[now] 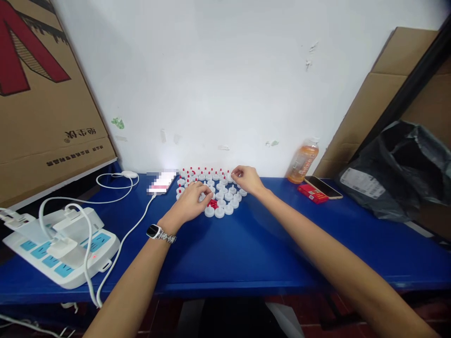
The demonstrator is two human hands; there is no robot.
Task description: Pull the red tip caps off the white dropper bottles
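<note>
Clustered on the blue table are several round white nozzle caps [219,212], each with a narrow spout; many at the back and left have small red tips [212,170] on their spouts. Loose red tips [213,203] lie in a small heap among the white caps. My left hand [193,201] hovers over the left part of the cluster beside that heap, thumb and fingers pinched; what they hold, if anything, is too small to make out. At the back right of the cluster, my right hand [248,179] pinches at a white cap [229,177] with its fingertips.
A phone with a lit screen [162,182] charges behind my left hand. At left stands a power strip [66,253] with white cables. Over on the right are an orange drink bottle [303,160], a red packet [313,193], a dark phone [324,187] and a black plastic bag [384,173].
</note>
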